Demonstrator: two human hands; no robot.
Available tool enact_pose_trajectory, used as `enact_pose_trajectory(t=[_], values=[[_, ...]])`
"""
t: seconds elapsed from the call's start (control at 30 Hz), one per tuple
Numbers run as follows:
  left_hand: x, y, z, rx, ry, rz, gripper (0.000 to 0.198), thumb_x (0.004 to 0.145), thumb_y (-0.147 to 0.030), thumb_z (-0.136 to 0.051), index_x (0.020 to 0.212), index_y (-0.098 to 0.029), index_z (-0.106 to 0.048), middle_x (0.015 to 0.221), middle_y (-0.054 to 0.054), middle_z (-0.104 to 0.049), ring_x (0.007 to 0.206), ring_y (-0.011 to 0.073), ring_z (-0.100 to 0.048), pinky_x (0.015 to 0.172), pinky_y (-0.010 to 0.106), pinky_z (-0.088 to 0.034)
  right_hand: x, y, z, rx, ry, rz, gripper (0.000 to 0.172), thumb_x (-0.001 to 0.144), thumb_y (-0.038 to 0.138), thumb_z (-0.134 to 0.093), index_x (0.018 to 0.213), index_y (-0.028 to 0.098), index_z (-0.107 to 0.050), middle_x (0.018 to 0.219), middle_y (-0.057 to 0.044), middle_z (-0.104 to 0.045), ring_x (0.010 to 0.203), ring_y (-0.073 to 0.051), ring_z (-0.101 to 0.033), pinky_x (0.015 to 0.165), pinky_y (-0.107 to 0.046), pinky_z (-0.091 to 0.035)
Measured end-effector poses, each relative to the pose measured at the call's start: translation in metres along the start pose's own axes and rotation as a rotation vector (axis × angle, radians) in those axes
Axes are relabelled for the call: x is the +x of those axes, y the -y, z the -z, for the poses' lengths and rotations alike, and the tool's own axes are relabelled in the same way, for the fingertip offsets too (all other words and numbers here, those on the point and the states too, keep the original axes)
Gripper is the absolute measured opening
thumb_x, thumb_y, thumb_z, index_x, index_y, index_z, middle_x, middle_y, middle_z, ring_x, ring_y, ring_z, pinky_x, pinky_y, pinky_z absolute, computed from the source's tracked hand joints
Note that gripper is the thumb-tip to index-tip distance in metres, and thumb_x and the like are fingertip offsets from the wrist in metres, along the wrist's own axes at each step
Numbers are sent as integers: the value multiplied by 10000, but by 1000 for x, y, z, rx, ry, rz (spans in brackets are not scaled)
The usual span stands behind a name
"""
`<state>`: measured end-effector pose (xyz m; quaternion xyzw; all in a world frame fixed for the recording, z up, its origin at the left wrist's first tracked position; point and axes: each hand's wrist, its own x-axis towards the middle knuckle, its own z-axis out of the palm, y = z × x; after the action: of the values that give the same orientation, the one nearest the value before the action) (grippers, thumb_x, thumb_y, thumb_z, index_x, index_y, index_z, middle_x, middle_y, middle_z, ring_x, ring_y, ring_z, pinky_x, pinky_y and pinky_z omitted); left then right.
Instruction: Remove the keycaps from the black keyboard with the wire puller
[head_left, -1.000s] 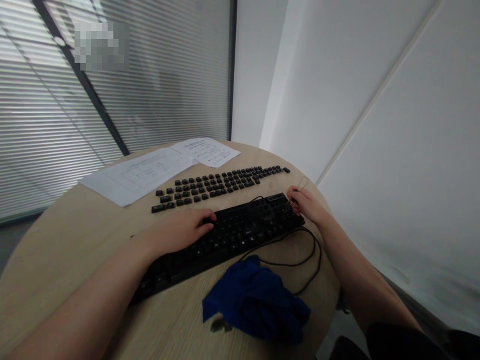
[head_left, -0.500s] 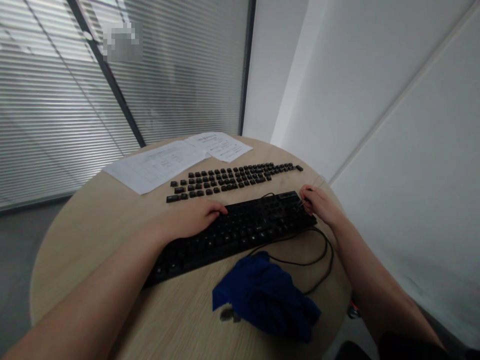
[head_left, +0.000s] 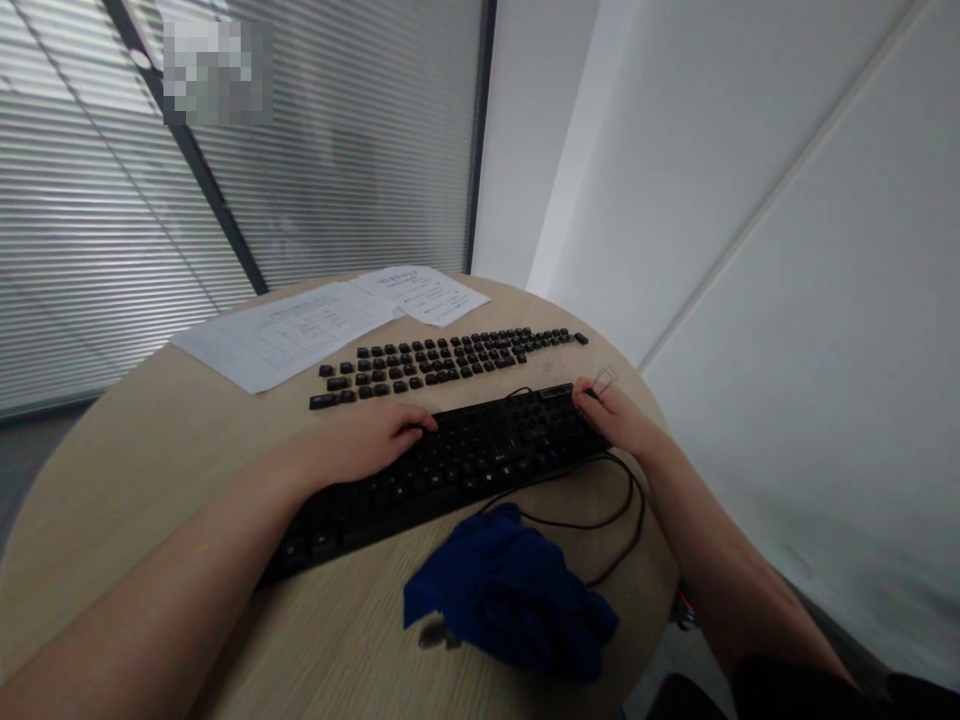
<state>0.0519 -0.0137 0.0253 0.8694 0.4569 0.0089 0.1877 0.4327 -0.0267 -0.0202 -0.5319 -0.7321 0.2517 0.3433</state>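
Observation:
A black keyboard [head_left: 450, 465] lies slantwise across the table, with keycaps gone from part of its right side. My left hand [head_left: 367, 437] is closed at the far edge of the keyboard, fingers bent over its keys. At the right end of the keyboard, my right hand [head_left: 606, 410] is closed around a thin wire keycap puller [head_left: 606, 378], whose wire loop sticks out behind the fingers. The tips of the puller are hidden. Loose black keycaps [head_left: 442, 365] stand in several rows behind the keyboard.
A crumpled blue cloth [head_left: 510, 590] lies in front, partly covering a small brush-like item [head_left: 433, 633]. The keyboard cable [head_left: 634, 500] loops at the right. Printed papers [head_left: 300, 330] lie at the back of the round wooden table [head_left: 112, 470], near a white wall [head_left: 750, 180].
The view has shifted, so everything appears a little further left. My right hand has turned and lowered against the keyboard's right end. My left hand stays on the keyboard.

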Motion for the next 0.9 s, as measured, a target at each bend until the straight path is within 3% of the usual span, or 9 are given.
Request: enact_pose_trajectory(t=[0.27,0.57,0.9], values=[[-1,-2,0,9,9,-10,405,978,-305,-458,1260,-231,-739,1275,70,-763,1170,268,-700,1059,412,-496,-1,4,3,-70,39,83,189,909,364,-536,779,228,-550,675,18,-553,662,-175,-495,634,-306,-388],[-2,1,-1,3,-29,-23,393,961,-344,-491,1230,-232,-755,1192,82,-786,1064,271,-720,965,399,-518,2,-18,-7,361,-98,-186,199,873,413,-552,788,237,-512,546,90,-417,446,-106,-376,436,-233,-300],[-3,-2,1,21,-10,6,413,968,-366,-489,1257,-223,-746,1216,97,-777,1070,282,-720,970,405,-518,4,-16,-7,536,-192,-173,203,815,379,-606,711,241,-500,465,105,-382,378,-91,-354,393,-221,-365]])
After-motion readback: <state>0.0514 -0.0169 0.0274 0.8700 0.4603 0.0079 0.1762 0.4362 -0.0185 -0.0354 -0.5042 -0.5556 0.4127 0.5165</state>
